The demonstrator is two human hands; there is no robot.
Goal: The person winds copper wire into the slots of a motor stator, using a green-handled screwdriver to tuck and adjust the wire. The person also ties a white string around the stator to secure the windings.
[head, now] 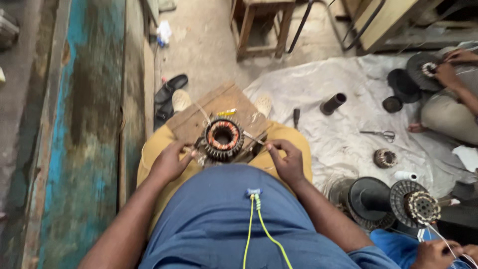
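A round motor stator [223,139] with copper-coloured windings rests on a wooden board [211,107] laid across my knees. My left hand [170,162] sits at the stator's left side, fingers curled against its edge, possibly pinching thin wire. My right hand [286,159] is at the stator's right side, fingers pinched on a thin strand of wire that runs toward the stator. A slim metal tool [254,138] lies by the stator's right edge.
A pale sheet [343,129] covers the floor at right, with scissors [379,134], a dark tube [333,103], a small wound stator [385,158] and black spools [371,199]. Other people's hands work on stators at top right [448,69] and bottom right [435,254]. A painted wall [84,124] stands left.
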